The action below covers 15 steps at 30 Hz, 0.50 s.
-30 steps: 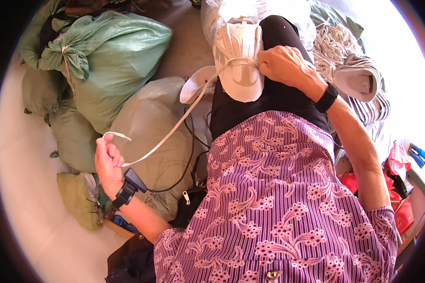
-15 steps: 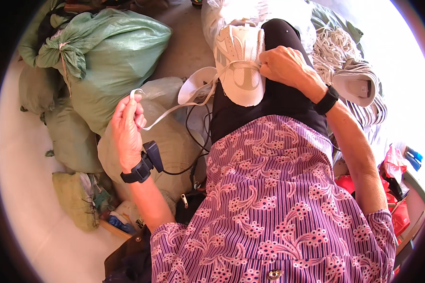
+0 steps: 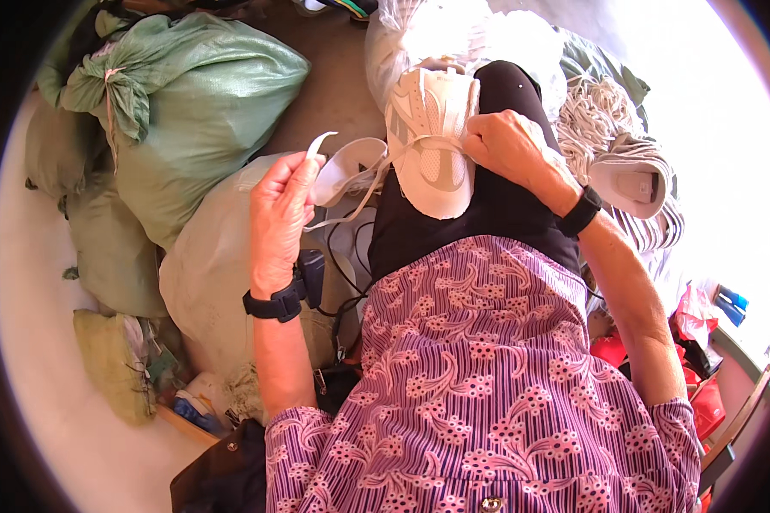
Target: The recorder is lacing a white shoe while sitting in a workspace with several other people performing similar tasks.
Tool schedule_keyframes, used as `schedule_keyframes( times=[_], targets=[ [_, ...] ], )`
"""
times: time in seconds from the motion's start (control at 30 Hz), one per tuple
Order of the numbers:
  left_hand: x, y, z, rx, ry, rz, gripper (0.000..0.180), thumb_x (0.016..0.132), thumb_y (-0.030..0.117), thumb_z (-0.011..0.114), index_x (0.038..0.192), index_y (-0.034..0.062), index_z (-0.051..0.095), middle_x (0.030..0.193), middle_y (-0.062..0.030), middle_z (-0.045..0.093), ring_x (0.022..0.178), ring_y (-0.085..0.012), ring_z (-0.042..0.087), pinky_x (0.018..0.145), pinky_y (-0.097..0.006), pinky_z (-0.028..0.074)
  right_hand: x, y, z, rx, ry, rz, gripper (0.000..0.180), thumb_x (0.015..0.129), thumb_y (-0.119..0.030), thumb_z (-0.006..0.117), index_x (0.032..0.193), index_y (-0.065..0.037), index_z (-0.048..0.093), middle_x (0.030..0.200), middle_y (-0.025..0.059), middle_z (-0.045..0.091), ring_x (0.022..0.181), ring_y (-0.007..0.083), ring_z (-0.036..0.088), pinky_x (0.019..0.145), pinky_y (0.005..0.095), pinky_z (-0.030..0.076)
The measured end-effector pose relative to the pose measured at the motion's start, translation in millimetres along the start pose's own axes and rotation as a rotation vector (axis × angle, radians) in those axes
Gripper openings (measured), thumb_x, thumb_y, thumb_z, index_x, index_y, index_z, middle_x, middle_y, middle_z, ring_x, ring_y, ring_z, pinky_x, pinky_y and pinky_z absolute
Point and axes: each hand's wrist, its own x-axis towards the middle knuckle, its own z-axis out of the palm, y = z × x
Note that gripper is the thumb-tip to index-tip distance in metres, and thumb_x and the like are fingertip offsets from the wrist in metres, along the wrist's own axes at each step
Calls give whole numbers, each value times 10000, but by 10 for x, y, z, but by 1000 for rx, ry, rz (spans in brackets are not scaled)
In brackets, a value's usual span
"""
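Observation:
A white and beige sneaker upper (image 3: 436, 184) with a mesh panel rests on my black-clad thigh, its rounded toe toward me. Across it runs a flat pale lace (image 3: 375, 190), which loops slackly leftward. My right hand (image 3: 513, 154) is closed at the upper's right side, pinching the lace there. To the left of the upper, my left hand (image 3: 281, 218) is raised and closed on the lace, whose free end sticks up past the fingertips. Behind the lace and beside my left fingers shows a pale rounded shoe piece (image 3: 351, 162), partly covered.
Big green sacks (image 3: 205, 111) stand at left, with a pale sack (image 3: 222, 248) nearer. On the right lie a heap of laces (image 3: 603, 111) and a stack of pale shoe pieces (image 3: 633, 179). A black cable (image 3: 344, 265) hangs beside my left wrist. Red bags (image 3: 706, 402) sit lower right.
My left hand has come rightward, closer to the sneaker upper, and the lace's free end now points up. The right hand keeps its hold beside the upper. The whole view has shifted slightly.

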Motion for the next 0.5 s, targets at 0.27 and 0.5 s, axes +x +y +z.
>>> schedule_keyframes(
  times=[0.27,0.5],
  targets=[
    [87,-3,302,46,-79,15,212,946,234,619,1015,39,665,659,64,457,546,-20,369,484,-183,300,-75,-49,63,-24,58,0,234,780,-198,520,681,-11,619,638,244,592,626,430,614,618,510,494],
    [101,4,463,42,-137,-16,205,949,247,619,992,54,674,654,72,453,532,-3,357,454,-169,288,-90,-10,31,-36,22,-16,233,802,-192,516,694,-2,598,666,234,604,635,417,616,617,512,488]
  ],
)
